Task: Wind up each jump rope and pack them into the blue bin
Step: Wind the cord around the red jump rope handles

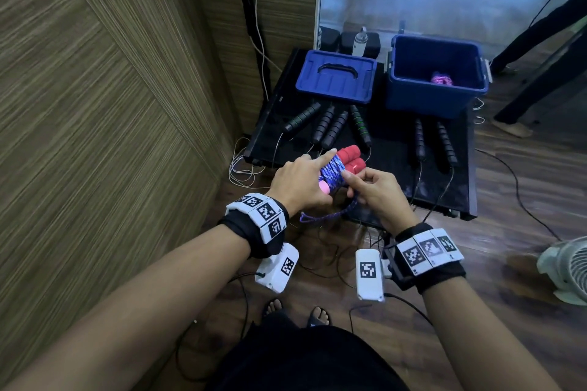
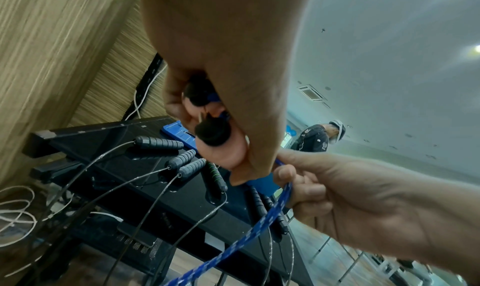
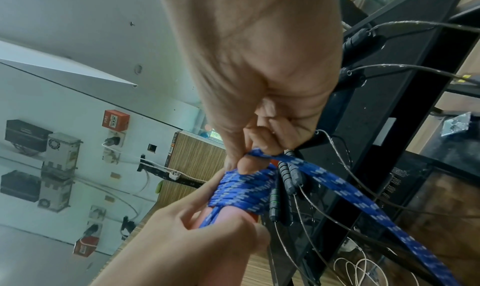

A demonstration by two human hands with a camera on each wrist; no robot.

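Observation:
My left hand grips the two red handles of a jump rope, index finger stretched along the bundle. Blue-patterned rope is wound round the handles. My right hand pinches the rope right beside the coil, and a loose tail hangs below both hands. The open blue bin stands at the back right of the black table with a pink wound rope inside. The left wrist view shows the handle ends in my left palm and the rope running down.
The blue lid lies left of the bin. Several black-handled ropes lie on the table, their cords hanging over its front edge. A wood wall stands left, a white fan right, and another person's legs at the back right.

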